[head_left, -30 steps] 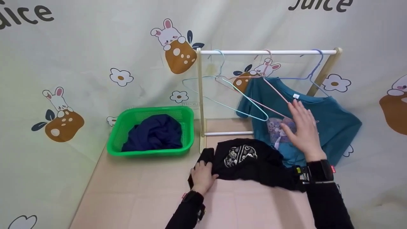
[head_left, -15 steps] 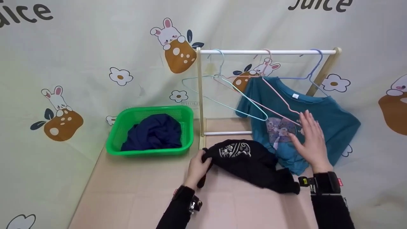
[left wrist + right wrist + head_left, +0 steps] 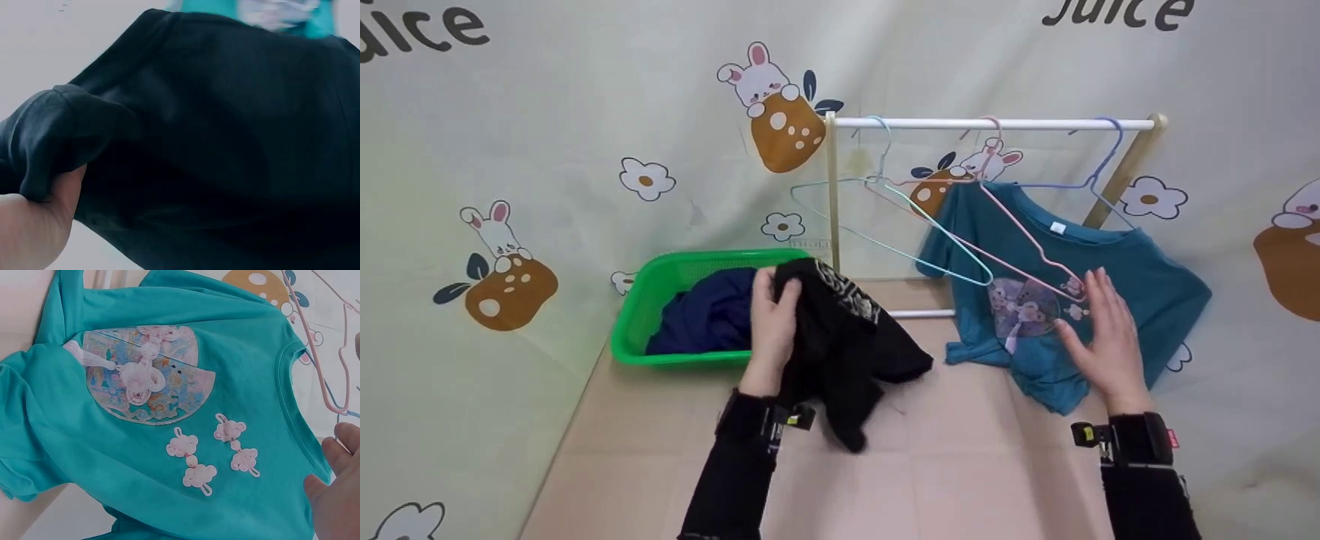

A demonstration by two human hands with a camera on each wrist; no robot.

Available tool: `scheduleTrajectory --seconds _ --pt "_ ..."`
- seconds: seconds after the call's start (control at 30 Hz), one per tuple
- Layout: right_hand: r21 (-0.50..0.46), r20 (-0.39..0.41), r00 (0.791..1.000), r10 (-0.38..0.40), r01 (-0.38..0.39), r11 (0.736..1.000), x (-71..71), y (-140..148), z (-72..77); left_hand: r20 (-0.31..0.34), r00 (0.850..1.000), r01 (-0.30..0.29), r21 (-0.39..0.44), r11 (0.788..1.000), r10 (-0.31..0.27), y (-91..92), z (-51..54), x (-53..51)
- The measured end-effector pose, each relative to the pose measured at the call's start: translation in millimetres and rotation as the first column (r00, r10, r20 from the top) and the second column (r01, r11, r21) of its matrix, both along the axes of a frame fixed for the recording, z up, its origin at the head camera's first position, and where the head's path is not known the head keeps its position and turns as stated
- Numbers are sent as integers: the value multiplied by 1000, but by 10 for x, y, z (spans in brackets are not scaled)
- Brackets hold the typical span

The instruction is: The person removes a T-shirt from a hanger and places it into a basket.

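In the head view my left hand (image 3: 772, 330) pinches a bunched black garment (image 3: 840, 337) with a white print, lifted at the right side of the green basket (image 3: 660, 360). The left wrist view shows the black cloth (image 3: 214, 124) spread before my thumb. My right hand (image 3: 1106, 345), fingers straight, is beside the lower corner of the pink hanger (image 3: 1020, 217) and in front of the teal shirt (image 3: 1155, 277). That shirt hangs from the blue hanger (image 3: 1106, 161). In the right wrist view, the fingers are near the shirt's neckline (image 3: 298, 422).
Dark blue cloth (image 3: 701, 315) lies in the basket. A light green hanger (image 3: 885, 150) hangs at the left of the rack's white rail (image 3: 930, 124). The rack's wooden left post (image 3: 832, 195) stands behind the black garment. A printed curtain (image 3: 585, 90) covers the back.
My left hand has moved up and left, carrying the black garment off the table and away from the teal shirt. My right hand has shifted slightly right and down.
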State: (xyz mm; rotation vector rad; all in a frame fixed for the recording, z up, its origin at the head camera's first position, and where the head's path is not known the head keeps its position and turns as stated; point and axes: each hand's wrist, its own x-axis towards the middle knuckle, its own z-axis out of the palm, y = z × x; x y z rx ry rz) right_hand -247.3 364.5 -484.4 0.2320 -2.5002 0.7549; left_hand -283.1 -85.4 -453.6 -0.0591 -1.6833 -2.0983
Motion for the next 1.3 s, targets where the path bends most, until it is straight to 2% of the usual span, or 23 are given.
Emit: scheduleTrajectory --seconds 0.1,0.2,0.3,0.4,0.5,0.6,0.67,0.73,0.8,0.83,0.9,0.93,0.97,1.03,1.1,1.13,1.2,1.3 --pt "-2 -10 1000 -3 3 1000 -5 7 3 -125 992 -22 107 994 36 -162 338 -9" --pt "-1 -9 1000 -11 11 1000 -5 16 3 -224 974 -14 140 990 46 -337 645 4" --pt "-5 3 1000 -18 18 1000 1 26 7 -296 954 -34 71 997 54 -516 873 -4" --pt "-5 6 1000 -23 23 1000 11 45 17 -366 929 -82 -49 995 58 -673 1019 -72" --pt "0 3 1000 -29 29 1000 17 61 24 -423 904 -125 -135 983 57 -806 1081 -187" --pt "0 -1 999 -35 35 999 21 72 25 -437 898 -145 -183 972 52 -920 1038 -311" --pt "-1 -3 999 -36 36 999 23 76 22 -402 914 -154 -236 959 48 -975 970 -350" --pt "-3 -7 999 -34 34 999 24 81 19 -342 938 -170 -332 928 49 -1042 817 -411" --pt "-6 -5 999 -36 36 999 27 88 18 -254 965 -177 -466 867 60 -1095 627 -455" --pt "-7 -4 999 -35 35 999 29 92 16 -206 976 -173 -546 820 69 -1114 524 -469" --pt "-7 0 999 -39 39 999 36 98 17 -109 990 -141 -701 699 91 -1162 282 -520" --pt "-6 3 999 -41 41 999 38 100 18 -53 994 -103 -769 631 98 -1172 172 -519" --pt "-5 6 999 -42 42 999 40 100 18 3 994 -58 -824 564 108 -1177 68 -508" --pt "-3 7 999 -43 43 999 42 99 20 113 985 47 -900 433 127 -1180 -137 -471" --pt "1 9 999 -45 45 999 42 99 28 212 966 154 -933 326 149 -1166 -330 -417" --pt "2 10 999 -45 45 999 41 99 33 250 954 197 -938 285 162 -1152 -424 -390" --pt "2 11 999 -47 47 999 36 98 51 302 936 259 -939 225 182 -1111 -589 -345" --pt "4 10 999 -53 53 999 15 93 99 345 919 315 -933 172 191 -1024 -788 -302"
